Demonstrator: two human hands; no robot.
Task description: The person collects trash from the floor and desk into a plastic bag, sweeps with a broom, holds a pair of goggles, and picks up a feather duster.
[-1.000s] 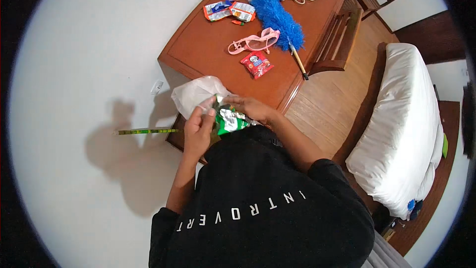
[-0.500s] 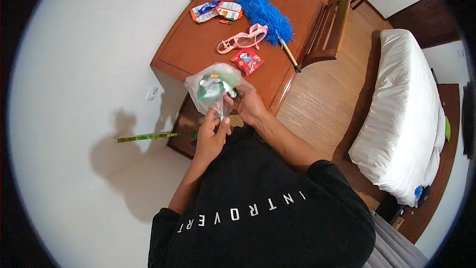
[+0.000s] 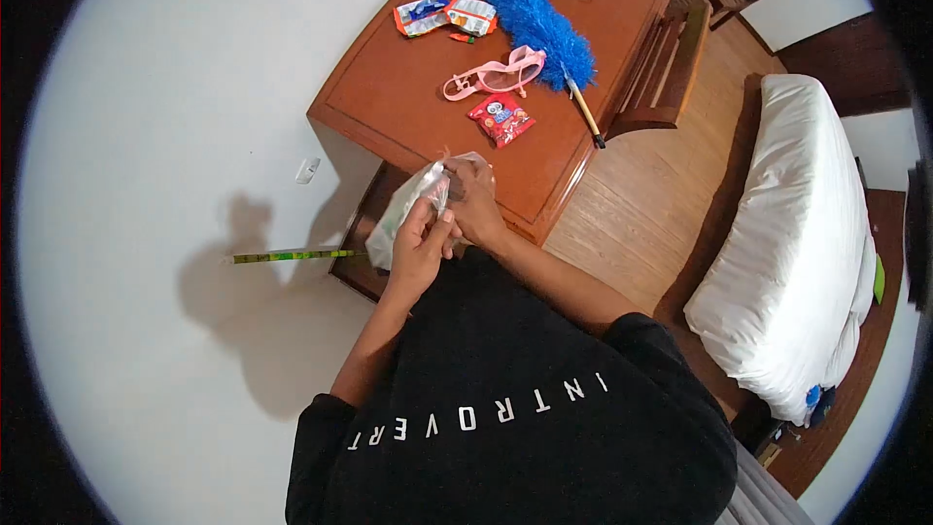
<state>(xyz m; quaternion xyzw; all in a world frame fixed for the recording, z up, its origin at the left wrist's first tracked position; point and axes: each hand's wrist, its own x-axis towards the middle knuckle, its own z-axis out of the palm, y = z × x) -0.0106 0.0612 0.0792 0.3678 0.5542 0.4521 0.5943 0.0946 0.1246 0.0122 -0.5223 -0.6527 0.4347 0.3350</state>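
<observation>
Head view — plastic bag (image 3: pixel 394 226) between both hands, held over the near edge of the brown table (image 3: pixel 389 102). Changed within the last second: the green packet, first in plain sight at the fingers, then showing through the puffed film, can no longer be made out as a clear shape. Only a faint greenish tint comes through the bag's lower left side, so the packet is probably inside, though folds and fingers hide too much to be sure. The bag itself has gone from rounded and upright to slanting down leftward, beside the left hand.

Left hand (image 3: pixel 418 253): thumb and forefinger clamped on gathered film. Right hand (image 3: pixel 474 202): fingers bent at the bag's upper part, clear film partly over them; whether the tips are together or apart cannot be told.

Reading of it: handling looks to have moved from the packet to the bag's gathered part. No knot can be made out; closure uncertain.

Unchanged on the tabletop — red packet (image 3: pixel 501 121) beside the pink goggles (image 3: pixel 525 66), blue duster (image 3: pixel 544 21) next to them, opened wrappers (image 3: pixel 469 15) farther off.
</observation>
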